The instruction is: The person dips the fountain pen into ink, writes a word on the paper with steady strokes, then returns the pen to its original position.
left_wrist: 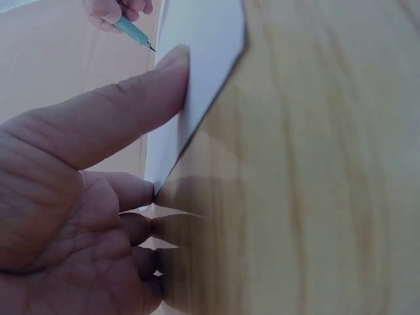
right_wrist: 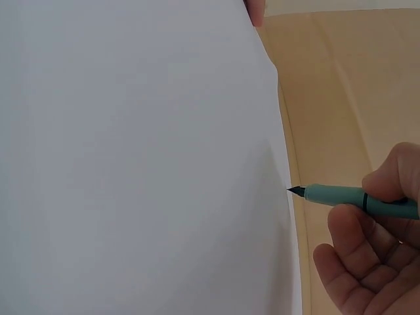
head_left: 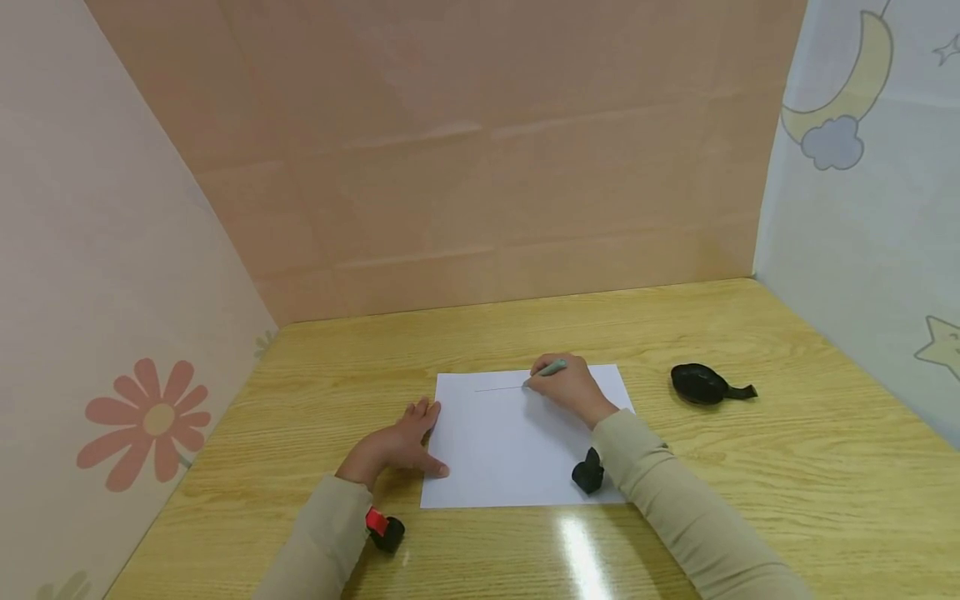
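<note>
A white sheet of paper (head_left: 502, 458) lies on the wooden table, with a thin dark line (head_left: 495, 389) drawn across its upper part. My right hand (head_left: 572, 390) pinches a teal pen (right_wrist: 336, 194) between thumb and fingers. In the head view its tip stands at the right end of that line. My left hand (head_left: 401, 443) rests at the sheet's left edge, fingers fairly straight. Its thumb (left_wrist: 141, 105) lies on the paper, while the other fingers reach past the edge onto the wood.
To the right of the sheet lies a small black pan-shaped thing (head_left: 701, 384) with a short handle. Wooden tabletop (head_left: 360, 350) surrounds the paper. A brown-pink backdrop (head_left: 487, 192) rises behind, with patterned panels at both sides. A black device (head_left: 387, 535) sits at the left wrist.
</note>
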